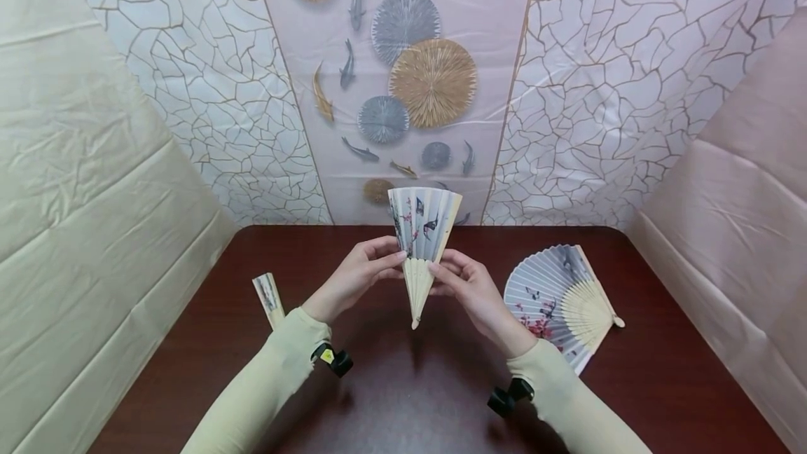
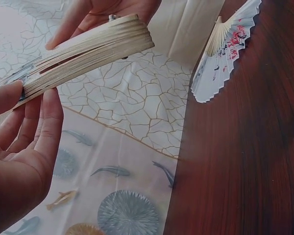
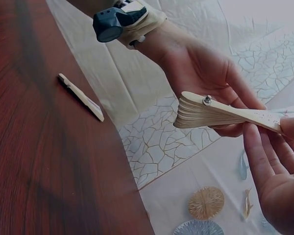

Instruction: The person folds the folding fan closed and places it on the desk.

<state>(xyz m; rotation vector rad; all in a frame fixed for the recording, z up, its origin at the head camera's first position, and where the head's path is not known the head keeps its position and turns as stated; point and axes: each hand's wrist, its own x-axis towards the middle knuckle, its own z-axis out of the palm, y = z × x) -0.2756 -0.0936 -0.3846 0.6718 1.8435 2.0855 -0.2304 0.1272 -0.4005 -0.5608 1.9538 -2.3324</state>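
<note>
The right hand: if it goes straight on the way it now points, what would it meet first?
The right hand pinches the partly open fan, so that comes first; beyond it, probably the left hand, though depth is unclear.

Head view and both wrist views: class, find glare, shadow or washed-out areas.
Head view: pale sheen on the table, shadow below the left wrist's camera; left wrist view: patterned cloth washed out at top left; right wrist view: brightness bleaching the top right, above the held fan.
</note>
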